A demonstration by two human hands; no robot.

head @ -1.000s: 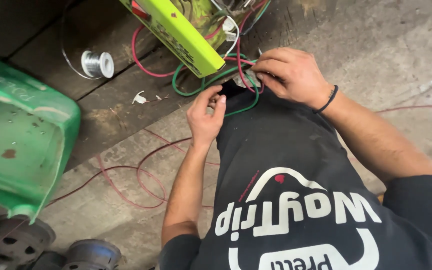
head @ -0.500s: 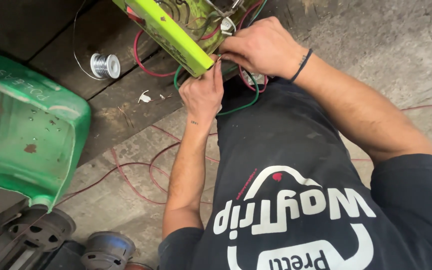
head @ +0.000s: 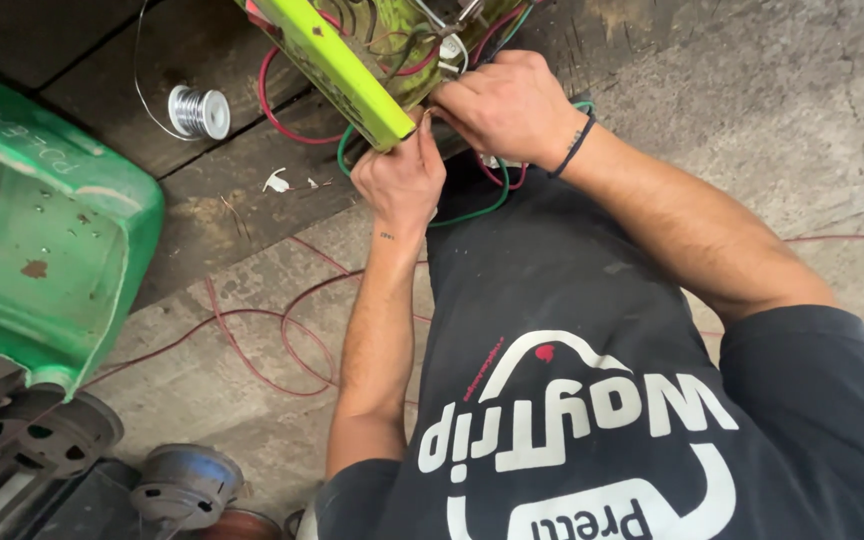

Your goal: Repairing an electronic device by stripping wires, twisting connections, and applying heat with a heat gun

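Observation:
A lime-green housing (head: 347,65) full of red, green and white wires (head: 422,45) lies on dark wooden planks at the top. My left hand (head: 402,180) presses against the housing's lower corner, fingers curled at its edge. My right hand (head: 507,105), with a black band on the wrist, pinches wires right beside the housing. A green wire (head: 472,210) and a red wire (head: 282,125) loop out below both hands. What the fingertips grip is partly hidden.
A spool of silver wire (head: 199,111) sits on the planks to the left. A green plastic stool (head: 37,225) stands at the far left. Thin red wire (head: 252,345) trails over the concrete floor. Round metal motor parts (head: 187,485) lie at the bottom left.
Both hands have moved up against the green housing. The right hand shifted from the dark shirt's edge to the wires at the housing's corner.

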